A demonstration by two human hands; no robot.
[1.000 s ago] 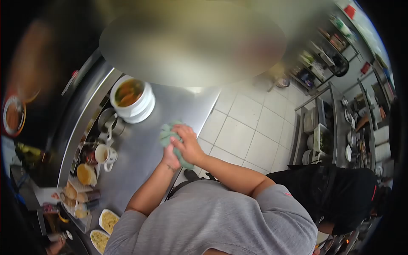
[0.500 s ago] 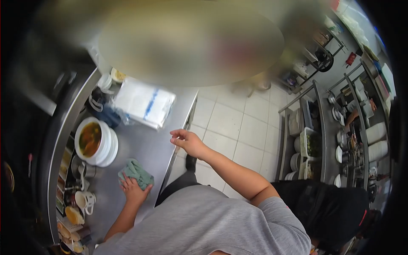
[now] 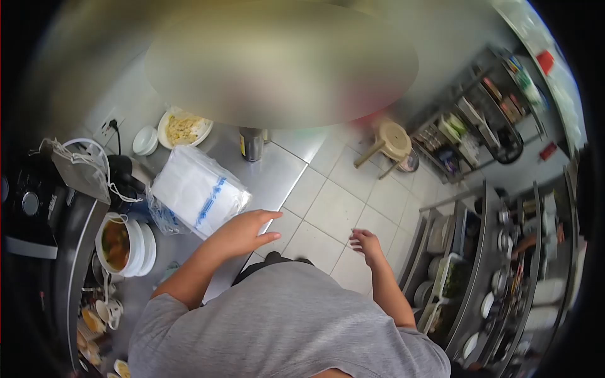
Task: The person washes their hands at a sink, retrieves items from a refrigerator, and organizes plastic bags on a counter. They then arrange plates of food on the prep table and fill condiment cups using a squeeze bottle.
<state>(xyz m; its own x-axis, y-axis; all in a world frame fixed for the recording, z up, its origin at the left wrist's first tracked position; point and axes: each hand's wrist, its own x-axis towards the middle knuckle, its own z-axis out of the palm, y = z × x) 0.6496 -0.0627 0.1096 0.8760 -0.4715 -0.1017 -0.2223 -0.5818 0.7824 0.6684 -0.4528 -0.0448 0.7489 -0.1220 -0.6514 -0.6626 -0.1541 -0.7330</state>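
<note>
My left hand (image 3: 247, 233) is over the front edge of the steel counter (image 3: 280, 170), empty, with thumb and fingers apart, just right of a plastic-wrapped white pack with blue print (image 3: 195, 192). Out over the floor, my right hand (image 3: 365, 244) hangs with loosely bent, parted fingers and holds nothing. On the counter at the left, a white bowl of soup (image 3: 118, 244) stands beside stacked white plates (image 3: 148, 250). A small part of a green cloth (image 3: 170, 271) shows behind my left forearm.
A plate of food (image 3: 184, 128), small white bowls (image 3: 145, 140) and a dark bottle (image 3: 251, 145) stand at the counter's far end. Beyond lies a tiled floor with a round stool (image 3: 393, 140). Shelves with dishes and tubs (image 3: 449, 277) line the right side.
My left hand has let go of the green cloth and moved forward beside the wrapped pack. My right hand has moved right, away from the counter. The view has turned, showing the stool and bottle.
</note>
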